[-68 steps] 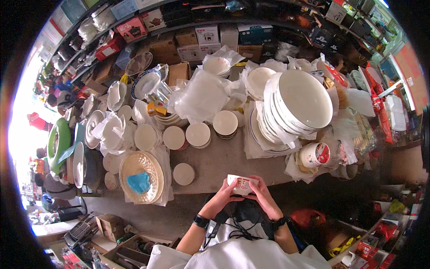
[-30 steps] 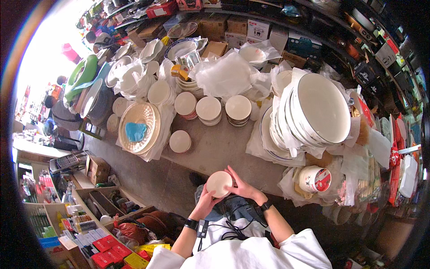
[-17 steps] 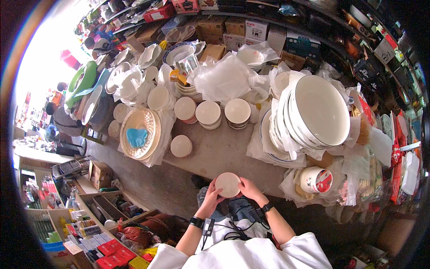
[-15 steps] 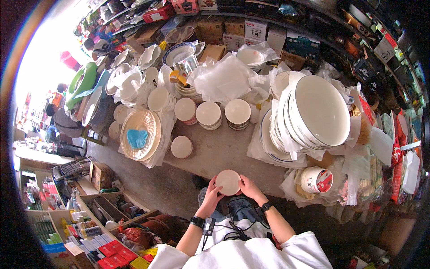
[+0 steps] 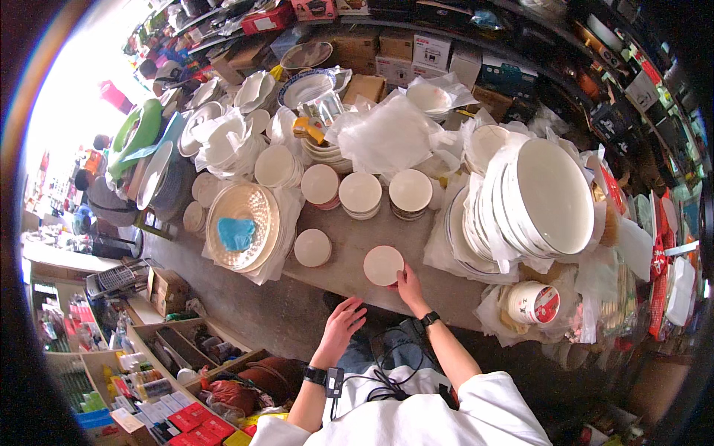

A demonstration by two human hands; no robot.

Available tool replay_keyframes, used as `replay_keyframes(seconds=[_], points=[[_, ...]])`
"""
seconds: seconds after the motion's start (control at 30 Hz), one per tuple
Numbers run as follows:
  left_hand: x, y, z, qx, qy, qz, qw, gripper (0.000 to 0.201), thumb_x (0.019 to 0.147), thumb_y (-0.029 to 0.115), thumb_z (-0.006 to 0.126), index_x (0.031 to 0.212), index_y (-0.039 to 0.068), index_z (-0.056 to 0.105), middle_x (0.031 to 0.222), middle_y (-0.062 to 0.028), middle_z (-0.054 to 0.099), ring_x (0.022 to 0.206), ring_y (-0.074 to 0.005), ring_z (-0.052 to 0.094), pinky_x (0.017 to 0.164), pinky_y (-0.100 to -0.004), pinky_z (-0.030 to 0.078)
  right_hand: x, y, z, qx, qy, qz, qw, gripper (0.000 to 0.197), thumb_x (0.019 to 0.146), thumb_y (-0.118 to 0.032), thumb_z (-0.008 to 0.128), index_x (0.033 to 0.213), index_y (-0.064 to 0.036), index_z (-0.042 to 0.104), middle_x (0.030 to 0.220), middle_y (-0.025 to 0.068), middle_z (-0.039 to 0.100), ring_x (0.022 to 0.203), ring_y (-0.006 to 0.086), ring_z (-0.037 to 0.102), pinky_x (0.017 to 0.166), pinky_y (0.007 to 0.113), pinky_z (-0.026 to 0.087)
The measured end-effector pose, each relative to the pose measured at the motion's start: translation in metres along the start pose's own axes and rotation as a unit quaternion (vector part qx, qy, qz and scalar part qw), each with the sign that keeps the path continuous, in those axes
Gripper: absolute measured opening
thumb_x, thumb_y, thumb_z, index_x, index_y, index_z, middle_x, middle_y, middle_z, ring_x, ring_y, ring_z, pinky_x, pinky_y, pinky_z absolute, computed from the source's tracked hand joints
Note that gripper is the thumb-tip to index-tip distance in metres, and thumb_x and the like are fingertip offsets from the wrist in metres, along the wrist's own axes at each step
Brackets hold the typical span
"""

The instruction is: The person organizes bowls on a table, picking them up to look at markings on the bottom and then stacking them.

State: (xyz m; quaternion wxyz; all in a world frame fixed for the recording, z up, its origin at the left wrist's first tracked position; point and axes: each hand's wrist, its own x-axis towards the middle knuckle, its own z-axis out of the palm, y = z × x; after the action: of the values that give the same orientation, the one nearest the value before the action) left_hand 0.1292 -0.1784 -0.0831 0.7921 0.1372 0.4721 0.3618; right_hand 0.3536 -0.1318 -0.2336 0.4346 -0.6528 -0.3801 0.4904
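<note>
A small white bowl with a thin reddish rim point(image 5: 383, 265) is over the front part of the table, and my right hand point(image 5: 409, 288) pinches its right edge. My left hand point(image 5: 344, 320) is off the bowl, nearer my body, palm inward with the fingers stretched out and nothing in them. Left of the held bowl sits another small bowl point(image 5: 312, 247). Behind stand a reddish-sided bowl stack point(image 5: 320, 184), a white bowl stack point(image 5: 361, 192) and a dark-sided bowl stack point(image 5: 410, 190).
Large nested bowls point(image 5: 554, 195) lean in a paper-lined pile at right, beside a round white container point(image 5: 534, 303). At left, beige plates point(image 5: 238, 256) carry a blue piece point(image 5: 235, 234). Wrapping sheets point(image 5: 387, 137) lie behind the stacks. Compartment bins point(image 5: 167, 349) flank me at lower left.
The bowl went from both hands near my body to a spot farther forward over the table, held by my right hand only. My left hand let go and dropped back.
</note>
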Motion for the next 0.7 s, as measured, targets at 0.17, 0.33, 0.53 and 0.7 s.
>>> replay_keyframes(seconds=[0.17, 0.33, 0.53, 0.7], points=[[-0.008, 0.023, -0.013, 0.05, -0.05, -0.031, 0.997, 0.043, 0.103, 0.02, 0.049, 0.143, 0.004, 0.043, 0.149, -0.0106, 0.046, 0.132, -0.0257, 0.05, 0.111, -0.0404, 0.041, 0.008, 0.028, 0.005, 0.095, -0.018, 0.082, 0.992, 0.044, 0.103, -0.02, 0.05, 0.144, -0.006, 0.04, 0.102, 0.0139, 0.067, 0.077, 0.0189, 0.07, 0.064, 0.033, 0.061], [-0.011, 0.046, -0.026, 0.045, -0.068, -0.025, 0.996, 0.041, 0.104, 0.02, 0.047, 0.142, 0.004, 0.045, 0.148, -0.0102, 0.047, 0.133, -0.025, 0.049, 0.111, -0.0384, 0.041, -0.001, 0.021, 0.003, 0.092, 0.038, 0.121, 0.988, 0.045, 0.104, -0.027, 0.05, 0.142, -0.0064, 0.039, 0.1, 0.0096, 0.066, 0.074, 0.0155, 0.067, 0.063, 0.03, 0.057], [-0.011, 0.079, -0.047, 0.056, -0.077, -0.018, 0.995, 0.039, 0.105, 0.02, 0.045, 0.14, 0.004, 0.047, 0.146, -0.0102, 0.049, 0.133, -0.0244, 0.049, 0.111, -0.0386, 0.04, -0.02, -0.029, 0.006, -0.049, 0.134, 0.019, 0.99, 0.029, 0.103, -0.028, 0.052, 0.122, -0.0054, 0.055, 0.091, 0.0053, 0.061, 0.067, 0.0098, 0.052, 0.056, 0.027, 0.044], [-0.017, 0.113, -0.071, 0.039, -0.074, 0.004, 0.997, 0.036, 0.105, 0.021, 0.043, 0.135, 0.004, 0.053, 0.142, -0.0086, 0.052, 0.13, -0.0219, 0.051, 0.11, -0.0358, 0.041, 0.002, -0.126, 0.073, 0.098, -0.05, 0.167, 0.98, 0.024, 0.102, -0.024, 0.052, 0.109, -0.0044, 0.064, 0.084, 0.0046, 0.067, 0.068, 0.0094, 0.059, 0.061, 0.025, 0.048]])
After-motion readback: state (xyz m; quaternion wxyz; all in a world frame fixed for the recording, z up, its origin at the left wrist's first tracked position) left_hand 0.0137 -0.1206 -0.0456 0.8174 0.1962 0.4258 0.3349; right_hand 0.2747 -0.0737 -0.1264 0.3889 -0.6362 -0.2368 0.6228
